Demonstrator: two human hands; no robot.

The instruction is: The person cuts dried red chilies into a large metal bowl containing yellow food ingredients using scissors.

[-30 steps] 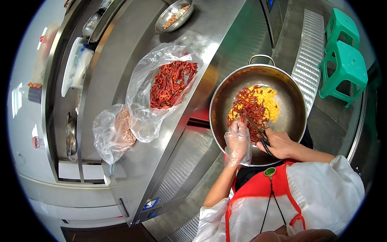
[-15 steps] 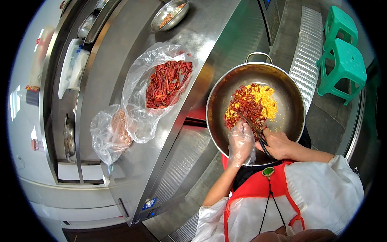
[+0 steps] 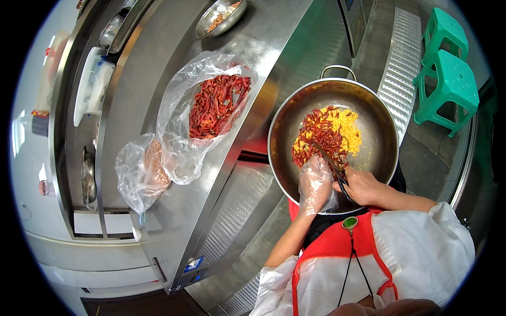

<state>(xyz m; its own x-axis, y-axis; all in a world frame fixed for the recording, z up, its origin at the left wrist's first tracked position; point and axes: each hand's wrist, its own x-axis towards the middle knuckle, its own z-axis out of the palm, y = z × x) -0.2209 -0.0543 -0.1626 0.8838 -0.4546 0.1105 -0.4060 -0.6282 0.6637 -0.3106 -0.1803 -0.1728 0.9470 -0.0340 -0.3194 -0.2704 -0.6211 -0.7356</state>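
Fingers of the left hand (image 3: 315, 184), sheathed in a thin clear plastic glove, curl together over the near rim of the wide round steel pan (image 3: 379, 158), seemingly pinching a chilli, though the crinkled glove hides exactly how. The bare right hand (image 3: 362, 185) is closed round the handles of dark scissors (image 3: 331, 162), whose blades point into the heap of cut dried red chillies (image 3: 319, 138) lying at the pan's middle, touching a drift of yellow seeds (image 3: 349, 130) on its far side. On the steel counter (image 3: 158, 95) to the left, near its front edge, an open clear plastic bag of whole dried red chillies (image 3: 217, 102) sprawls beside a smaller clear bag (image 3: 141, 169). With the gloved fingertips so near the blades, a hasty snip could, I judge, nick the glove or finger. Leaning on the rim might tip the pan, spilling seeds.
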